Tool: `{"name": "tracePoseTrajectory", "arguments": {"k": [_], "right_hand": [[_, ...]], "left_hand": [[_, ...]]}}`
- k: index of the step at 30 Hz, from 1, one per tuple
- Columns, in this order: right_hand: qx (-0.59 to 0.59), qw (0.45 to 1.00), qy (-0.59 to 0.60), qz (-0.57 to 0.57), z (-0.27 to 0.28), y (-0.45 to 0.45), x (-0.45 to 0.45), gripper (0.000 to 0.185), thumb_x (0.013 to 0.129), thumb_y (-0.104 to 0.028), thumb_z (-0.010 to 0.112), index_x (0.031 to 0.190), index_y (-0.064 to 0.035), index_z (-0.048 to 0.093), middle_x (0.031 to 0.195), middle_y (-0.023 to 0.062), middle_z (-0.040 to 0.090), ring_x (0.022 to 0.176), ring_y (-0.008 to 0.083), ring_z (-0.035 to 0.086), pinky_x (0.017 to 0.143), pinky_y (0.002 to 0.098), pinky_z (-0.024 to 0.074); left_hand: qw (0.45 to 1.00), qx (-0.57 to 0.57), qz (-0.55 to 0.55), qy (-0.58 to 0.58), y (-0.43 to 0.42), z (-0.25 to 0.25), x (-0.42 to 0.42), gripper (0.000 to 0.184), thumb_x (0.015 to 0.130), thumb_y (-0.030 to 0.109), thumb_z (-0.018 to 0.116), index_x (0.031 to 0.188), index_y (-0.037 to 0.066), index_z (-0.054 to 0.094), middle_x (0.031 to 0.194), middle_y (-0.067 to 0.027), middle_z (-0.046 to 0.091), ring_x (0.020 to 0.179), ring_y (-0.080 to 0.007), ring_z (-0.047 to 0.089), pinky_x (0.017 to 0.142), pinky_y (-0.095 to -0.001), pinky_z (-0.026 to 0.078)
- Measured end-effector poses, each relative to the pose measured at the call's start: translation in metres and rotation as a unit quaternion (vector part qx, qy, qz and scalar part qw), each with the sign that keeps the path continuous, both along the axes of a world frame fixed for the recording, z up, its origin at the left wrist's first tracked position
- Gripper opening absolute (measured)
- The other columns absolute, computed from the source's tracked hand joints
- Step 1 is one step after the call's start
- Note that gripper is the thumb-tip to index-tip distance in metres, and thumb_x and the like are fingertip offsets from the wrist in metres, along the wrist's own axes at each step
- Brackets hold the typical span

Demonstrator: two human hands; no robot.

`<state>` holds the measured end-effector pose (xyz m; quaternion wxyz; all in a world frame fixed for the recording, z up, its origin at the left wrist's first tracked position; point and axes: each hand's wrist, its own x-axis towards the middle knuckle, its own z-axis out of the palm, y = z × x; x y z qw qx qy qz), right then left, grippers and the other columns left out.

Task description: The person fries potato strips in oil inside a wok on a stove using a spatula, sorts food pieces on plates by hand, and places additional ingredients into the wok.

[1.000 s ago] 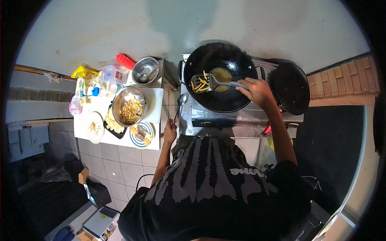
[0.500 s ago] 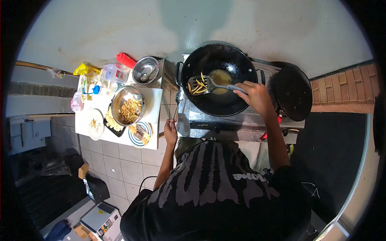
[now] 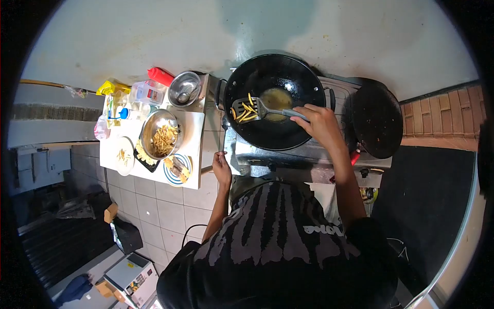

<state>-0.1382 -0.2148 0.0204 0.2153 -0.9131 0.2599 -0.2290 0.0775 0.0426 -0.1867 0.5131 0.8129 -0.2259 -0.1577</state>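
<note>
My right hand [image 3: 320, 122] grips the grey handle of a slotted spatula [image 3: 262, 109]. Several fried strips [image 3: 248, 110] lie on its head, over the left side of a black wok [image 3: 283, 135]. A small pool of oil [image 3: 276, 99] sits in the wok's bottom. My left hand [image 3: 222, 166], fingers closed, is at the stove's left front corner, around the thin handle of a metal spoon [image 3: 225, 122] whose bowl is by the wok's left edge.
A black pan [image 3: 378, 121] is on the right burner. On the white table [image 3: 193, 136] at left are a steel bowl of fried strips [image 3: 149, 129], a striped plate [image 3: 169, 177], a white plate [image 3: 125, 166], an empty-looking steel bowl [image 3: 177, 82] and a red bottle [image 3: 160, 76].
The spatula with its strips has shifted left with my right hand, and the wok also appears further left. My left hand sits slightly lower and further right in view, still closed.
</note>
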Motion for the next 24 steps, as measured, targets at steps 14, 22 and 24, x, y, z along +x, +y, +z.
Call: {"name": "tracePoseTrajectory", "arguments": {"k": [14, 22, 24], "right_hand": [[-0.013, 1.000, 0.002, 0.019, -0.002, -0.009, 0.002, 0.025, 0.083, -0.026, 0.065, 0.093, -0.0041, 0.069, 0.081, 0.0102, 0.065, 0.072, 0.0297, 0.064, 0.066, 0.0387, 0.0510], [0.002, 0.999, 0.015, 0.029, -0.002, -0.013, 0.003, 0.025, 0.083, -0.027, 0.065, 0.094, -0.0041, 0.069, 0.081, 0.0118, 0.066, 0.073, 0.0299, 0.064, 0.067, 0.0392, 0.0507], [0.008, 0.999, 0.019, 0.025, -0.004, -0.013, 0.003, 0.026, 0.084, -0.027, 0.065, 0.095, -0.0042, 0.069, 0.082, 0.0122, 0.066, 0.072, 0.0296, 0.064, 0.068, 0.0392, 0.0507]], "left_hand": [[0.999, 0.050, 0.008, -0.003, -0.017, 0.015, -0.016, 0.035, 0.100, 0.028, 0.041, 0.091, -0.002, 0.058, 0.077, -0.0099, 0.058, 0.071, -0.0146, 0.048, 0.068, -0.0306, 0.040], [0.999, 0.028, 0.016, -0.016, -0.017, 0.015, -0.019, 0.034, 0.099, 0.027, 0.043, 0.093, -0.003, 0.058, 0.082, -0.0119, 0.061, 0.076, -0.0169, 0.053, 0.074, -0.0315, 0.042], [0.999, 0.028, 0.017, -0.016, -0.018, 0.018, -0.021, 0.033, 0.099, 0.026, 0.044, 0.092, -0.003, 0.058, 0.083, -0.0138, 0.063, 0.080, -0.0192, 0.056, 0.077, -0.0323, 0.043]]}}
